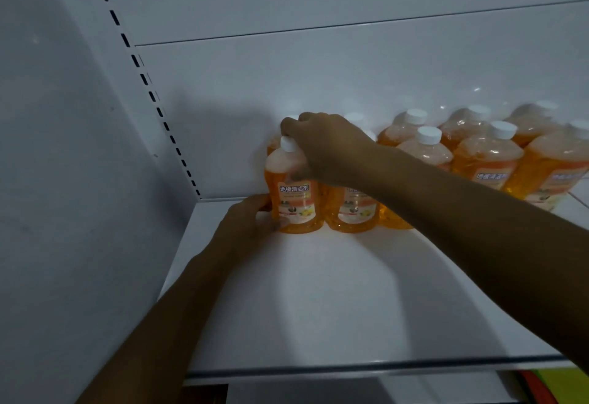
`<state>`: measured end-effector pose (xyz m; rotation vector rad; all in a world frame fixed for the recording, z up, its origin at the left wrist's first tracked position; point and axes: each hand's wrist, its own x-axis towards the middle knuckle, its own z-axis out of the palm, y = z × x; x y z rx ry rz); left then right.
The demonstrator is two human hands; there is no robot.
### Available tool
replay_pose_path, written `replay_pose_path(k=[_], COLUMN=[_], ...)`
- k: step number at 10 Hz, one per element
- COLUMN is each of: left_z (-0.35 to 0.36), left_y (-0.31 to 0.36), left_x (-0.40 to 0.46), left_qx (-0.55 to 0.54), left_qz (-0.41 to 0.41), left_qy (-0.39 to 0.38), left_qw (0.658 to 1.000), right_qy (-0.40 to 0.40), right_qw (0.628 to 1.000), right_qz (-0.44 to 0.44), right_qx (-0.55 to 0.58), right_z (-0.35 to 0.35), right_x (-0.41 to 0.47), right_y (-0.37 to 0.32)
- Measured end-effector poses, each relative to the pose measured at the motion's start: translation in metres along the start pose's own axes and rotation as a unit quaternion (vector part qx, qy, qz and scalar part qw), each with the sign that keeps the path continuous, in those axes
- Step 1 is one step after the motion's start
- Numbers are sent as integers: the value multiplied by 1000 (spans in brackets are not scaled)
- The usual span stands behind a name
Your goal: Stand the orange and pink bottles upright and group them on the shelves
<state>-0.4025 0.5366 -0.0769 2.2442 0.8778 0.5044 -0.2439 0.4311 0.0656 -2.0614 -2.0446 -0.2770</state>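
Back-row bottle (273, 143) mostly hidden behind the right hand (322, 145), rightmost bottles (556, 167) blurred — one cut by the edge, labels part-unreadable.

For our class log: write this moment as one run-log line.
left hand: holds base of leftmost orange plastic bottle | right hand: grips its shoulder | bottle upright | white metal shelf

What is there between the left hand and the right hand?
In the head view, one upright orange bottle: the left hand holds its base, the right hand its neck.
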Motion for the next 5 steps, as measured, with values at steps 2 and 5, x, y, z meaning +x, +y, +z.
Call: replay_pose_path(k=[2, 5], left_z=[-1, -2], left_y=[8, 30], left_x=[-5, -16], left_qx=[23, 66], left_qz=[7, -6], left_qy=[-8, -7], left_qw=[1000, 998], right_qy=[34, 47], right_qw=[999, 994], right_qz=[6, 13], right_qx=[-36, -100], right_z=[7, 15], right_x=[-6, -30], right_y=[-6, -9])
